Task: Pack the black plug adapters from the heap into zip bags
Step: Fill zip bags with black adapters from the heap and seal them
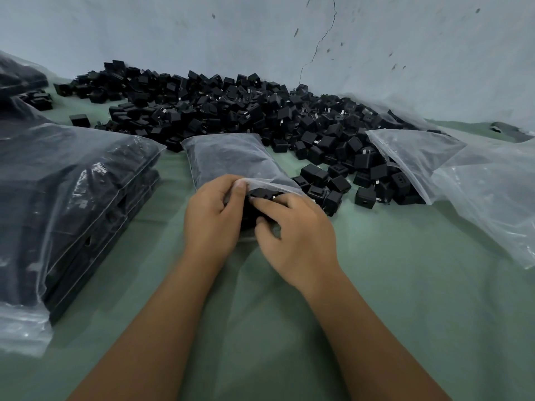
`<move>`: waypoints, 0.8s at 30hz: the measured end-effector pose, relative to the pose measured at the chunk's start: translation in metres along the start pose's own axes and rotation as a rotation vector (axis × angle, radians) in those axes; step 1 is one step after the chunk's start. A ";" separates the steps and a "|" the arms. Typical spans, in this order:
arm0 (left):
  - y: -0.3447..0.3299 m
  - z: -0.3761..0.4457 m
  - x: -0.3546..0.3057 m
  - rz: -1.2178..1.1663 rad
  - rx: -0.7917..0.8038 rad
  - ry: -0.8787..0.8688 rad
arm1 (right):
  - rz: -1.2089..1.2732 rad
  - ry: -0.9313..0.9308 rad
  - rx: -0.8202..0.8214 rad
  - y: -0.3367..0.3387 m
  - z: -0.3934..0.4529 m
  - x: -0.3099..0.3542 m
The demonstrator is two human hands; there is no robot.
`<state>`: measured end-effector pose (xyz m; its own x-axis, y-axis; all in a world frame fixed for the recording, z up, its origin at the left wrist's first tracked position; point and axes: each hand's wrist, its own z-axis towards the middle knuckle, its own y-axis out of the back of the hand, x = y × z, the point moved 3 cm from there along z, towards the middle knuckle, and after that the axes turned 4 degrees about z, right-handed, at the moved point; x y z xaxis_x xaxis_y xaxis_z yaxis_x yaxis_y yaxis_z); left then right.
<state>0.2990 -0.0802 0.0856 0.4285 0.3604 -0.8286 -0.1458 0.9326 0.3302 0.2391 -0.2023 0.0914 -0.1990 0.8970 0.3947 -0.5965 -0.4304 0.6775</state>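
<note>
Surface: a green cloth-covered table (376, 285) is seen from above; it is backed by a pale grey wall (260, 33) marked by a thin crack.

Heap: a wide heap of small black cube-shaped plastic plug adapters (231, 108) is spread along the foot of the wall; metal prongs are visible on several; loose ones are scattered toward the middle of the table, just right of the hands.

Bag in work: a clear plastic zip bag part-filled with black adapters (231, 160) is laid in the centre, its closed end toward the heap and its mouth toward the person.

Left hand: the left hand (211, 218) is placed at the bag's mouth; the upper lip of the plastic is pinched between thumb and curled fingers, so the mouth is held open.

Right hand: the right hand (292, 235) is set against the mouth from the right; its fingers are curled round a black adapter (260, 195) that is lodged in the opening (how many are gripped cannot be told).

Filled bags: a stack of large clear bags packed with black adapters (66, 204) is laid at the left; another filled bag (17, 76) is partly seen at the far left edge.

Other bags: crumpled clear plastic bags (474, 180) are lying at the right, one corner resting on the heap.
</note>
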 end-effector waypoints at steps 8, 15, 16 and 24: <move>0.001 -0.001 -0.004 0.134 -0.015 -0.094 | -0.274 0.014 0.296 -0.022 0.001 0.005; 0.000 -0.002 -0.005 0.216 -0.032 -0.221 | -0.298 -0.017 0.427 -0.036 0.017 0.011; 0.000 -0.002 -0.005 0.216 -0.038 -0.232 | -0.318 -0.025 0.464 -0.039 0.022 0.011; 0.000 -0.003 -0.007 0.223 -0.080 -0.307 | -0.536 -0.188 0.610 -0.058 0.067 0.010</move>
<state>0.2934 -0.0823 0.0901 0.6237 0.5428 -0.5625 -0.3292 0.8350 0.4408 0.3237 -0.1750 0.0982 0.1570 0.9875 -0.0165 -0.0371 0.0226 0.9991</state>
